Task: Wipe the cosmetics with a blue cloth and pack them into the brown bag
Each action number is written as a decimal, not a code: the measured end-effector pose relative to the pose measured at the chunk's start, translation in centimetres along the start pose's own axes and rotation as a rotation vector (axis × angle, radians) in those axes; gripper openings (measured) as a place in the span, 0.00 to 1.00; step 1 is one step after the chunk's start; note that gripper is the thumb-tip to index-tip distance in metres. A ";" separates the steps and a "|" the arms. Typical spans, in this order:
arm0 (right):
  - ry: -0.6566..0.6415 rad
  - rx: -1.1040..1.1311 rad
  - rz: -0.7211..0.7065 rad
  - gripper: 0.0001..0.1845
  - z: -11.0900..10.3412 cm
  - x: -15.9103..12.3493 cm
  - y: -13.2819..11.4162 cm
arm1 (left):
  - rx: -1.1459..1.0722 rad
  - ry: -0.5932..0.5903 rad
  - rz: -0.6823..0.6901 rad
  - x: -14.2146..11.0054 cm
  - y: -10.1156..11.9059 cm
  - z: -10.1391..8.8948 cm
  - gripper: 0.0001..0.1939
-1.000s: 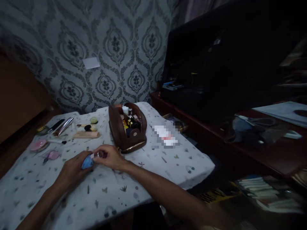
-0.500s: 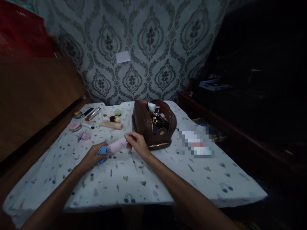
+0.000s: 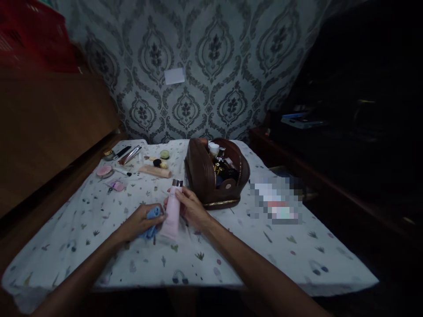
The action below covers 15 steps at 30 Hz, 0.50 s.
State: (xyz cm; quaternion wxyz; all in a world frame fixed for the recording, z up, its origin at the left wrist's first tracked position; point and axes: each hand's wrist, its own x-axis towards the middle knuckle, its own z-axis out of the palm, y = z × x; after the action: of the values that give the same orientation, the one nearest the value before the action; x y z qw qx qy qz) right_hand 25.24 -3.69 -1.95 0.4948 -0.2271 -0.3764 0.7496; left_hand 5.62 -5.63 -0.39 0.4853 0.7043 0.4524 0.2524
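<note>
A pale pink squeeze tube [image 3: 172, 216] with a shiny silver cap stands nearly upright, cap end up, in front of the brown bag. My right hand [image 3: 191, 208] is closed around its upper part, thumb on the front. Just left of the tube, my left hand [image 3: 140, 220] grips a crumpled blue cloth [image 3: 152, 218], which is close to the tube's side; whether they touch I cannot tell. Behind my right hand sits the open brown cosmetic bag [image 3: 201, 176], with a dark perfume bottle [image 3: 220, 165] and a white-capped container [image 3: 213, 149] inside.
Left of the bag lie a beige tube [image 3: 155, 171], makeup brushes [image 3: 160, 163], a pink compact [image 3: 104, 171], a small green-lidded jar [image 3: 165, 154] and a silver tube [image 3: 132, 154]. A pixelated item [image 3: 277, 200] lies to the right. Patterned cloth covers the table [image 3: 231, 255].
The pink tube has turned from lying slantwise to nearly upright, cap up. My right hand now grips near its cap, and my left hand with the blue cloth has come off its end.
</note>
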 end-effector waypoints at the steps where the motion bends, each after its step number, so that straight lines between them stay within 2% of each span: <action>1: -0.010 -0.005 0.025 0.30 0.0 -0.1 -0.1 | 0.028 0.055 0.033 0.1 0.5 -0.3 0.20; 4: -0.061 -0.049 0.083 0.31 0.1 -0.5 -0.3 | 0.036 0.260 0.096 0.4 2.3 -1.3 0.20; 6: -0.102 -0.125 0.082 0.31 0.2 -0.7 -0.3 | -0.014 0.324 0.111 0.6 3.5 -1.6 0.24; 9: -0.142 -0.285 0.072 0.31 0.5 -0.9 -0.4 | -0.029 0.293 0.119 0.9 5.0 -1.6 0.28; 12: -0.156 -0.377 0.094 0.32 0.7 -1.2 -0.5 | 0.034 0.218 0.133 1.0 5.6 -1.4 0.21; 15: -0.183 -0.377 0.117 0.31 0.7 -1.3 -0.5 | 0.055 0.179 0.136 1.0 5.6 -1.5 0.19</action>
State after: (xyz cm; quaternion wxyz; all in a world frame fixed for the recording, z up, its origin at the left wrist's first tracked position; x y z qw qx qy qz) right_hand 25.54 -4.97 -1.19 0.3630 -0.2678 -0.5396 0.7108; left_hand 7.10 -4.77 5.28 0.4052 0.7212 0.4519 0.3339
